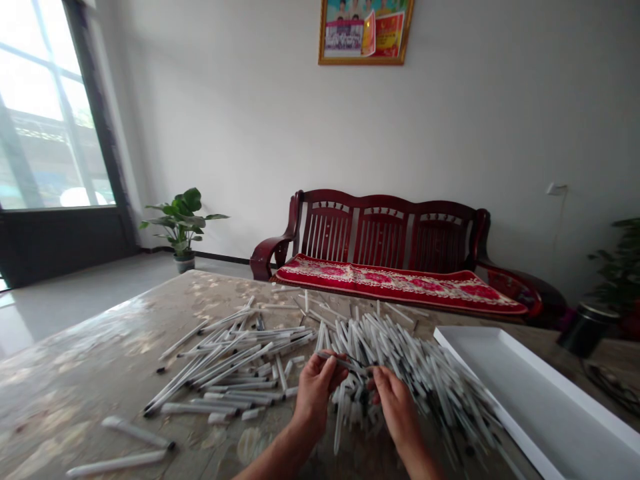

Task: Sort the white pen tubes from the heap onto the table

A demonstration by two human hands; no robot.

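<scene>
My left hand (317, 385) is closed, thumb and fingers pinching a slim grey pen (350, 365) near the table's middle. The pen slants across to my right hand (396, 403), whose fingertips are closed at its other end. Whether it is a whole pen or separate parts is too small to tell. Under and behind both hands lies a big heap of white pen parts (390, 340). To the left, a looser pile of white pens (225, 357) with dark tips spreads out, with several short white caps (251, 414) among them.
A shallow white tray (505, 400) lies along the right side of the patterned table (100, 367). Two pens (120, 461) lie apart at the front left. Beyond the table stand a dark red wooden bench (380, 233) and a potted plant (184, 227).
</scene>
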